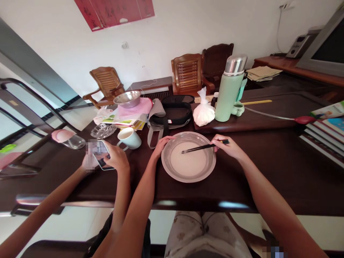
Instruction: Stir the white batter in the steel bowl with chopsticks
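Observation:
A wide metal bowl point(167, 168) with milky white liquid point(189, 161) in it stands on the dark table in front of me. My left hand point(162, 146) grips the bowl's left rim, its fingers along the edge and partly hidden. In my right hand point(223, 143), above the right rim, is a pair of dark chopsticks point(199, 147). Their tips point left and reach the liquid near the middle of the bowl. Behind the bowl sits a knotted plastic bag of white powder point(204, 113).
At left, another person's hands point(116, 157) hold a phone point(102, 154). Nearby stand a white mug point(129, 138), a glass ashtray point(103, 131) and a pink-lidded bottle point(68, 139). Behind are a black-and-grey bag point(172, 116) and a green thermos point(229, 93). Books point(325, 134) lie stacked at right.

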Available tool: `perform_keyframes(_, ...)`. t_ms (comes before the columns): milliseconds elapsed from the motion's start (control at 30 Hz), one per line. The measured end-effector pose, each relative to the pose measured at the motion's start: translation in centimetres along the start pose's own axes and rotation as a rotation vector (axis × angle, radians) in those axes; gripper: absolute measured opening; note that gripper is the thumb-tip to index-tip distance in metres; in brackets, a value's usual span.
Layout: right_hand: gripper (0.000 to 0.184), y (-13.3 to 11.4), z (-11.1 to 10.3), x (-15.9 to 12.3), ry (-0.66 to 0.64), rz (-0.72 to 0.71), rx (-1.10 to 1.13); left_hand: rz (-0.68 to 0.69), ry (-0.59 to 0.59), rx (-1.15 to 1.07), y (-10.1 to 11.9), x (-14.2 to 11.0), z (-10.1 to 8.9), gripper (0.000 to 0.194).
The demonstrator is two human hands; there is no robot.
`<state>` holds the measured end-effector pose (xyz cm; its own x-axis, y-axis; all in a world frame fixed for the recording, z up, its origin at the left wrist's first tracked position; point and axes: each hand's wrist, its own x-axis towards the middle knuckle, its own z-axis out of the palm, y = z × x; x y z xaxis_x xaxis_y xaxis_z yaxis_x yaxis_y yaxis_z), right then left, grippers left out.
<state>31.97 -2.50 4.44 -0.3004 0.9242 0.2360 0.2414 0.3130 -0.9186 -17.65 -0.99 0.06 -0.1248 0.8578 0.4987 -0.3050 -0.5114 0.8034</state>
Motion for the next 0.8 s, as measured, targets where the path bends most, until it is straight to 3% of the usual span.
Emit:
perform_keyframes(100, 0.04, 0.0, -0.4, -0.1, 0.105, 0.0, -0.005, 0.249, 0.128, 0.132, -0.2, 0.0, -0.1, 0.052)
perform_keyframes(200, 0.041, 0.0, -0.4, -0.1, 0.08, 0.018, 0.013, 0.249, 0.216, 0.304, -0.2, 0.0, 0.3, 0.055)
perform_keyframes(333, 0.036, 0.2, 0.0, 0.0, -0.053, 0.003, -0.006, 0.109, 0.09, 0.218, 0.0, -0.2, 1.1, 0.06)
perform_keyframes(500, 0.04, 0.0, -0.4, -0.1, 0.1, 0.002, -0.002, -0.053, 0.045, 0.164, 0.7, -0.2, 1.6, 0.059)
perform_keyframes(667, 0.04, -0.1, 0.1, 0.0, -0.024, 0.017, 0.01, -0.355, -0.044, 0.009, 1.2, 0.2, 1.8, 0.058)
perform_keyframes(800, 0.04, -0.1, -0.3, 0.0, 0.082, 0.007, 0.006, -0.451, -0.074, -0.021, 1.2, 0.4, 1.9, 0.056)
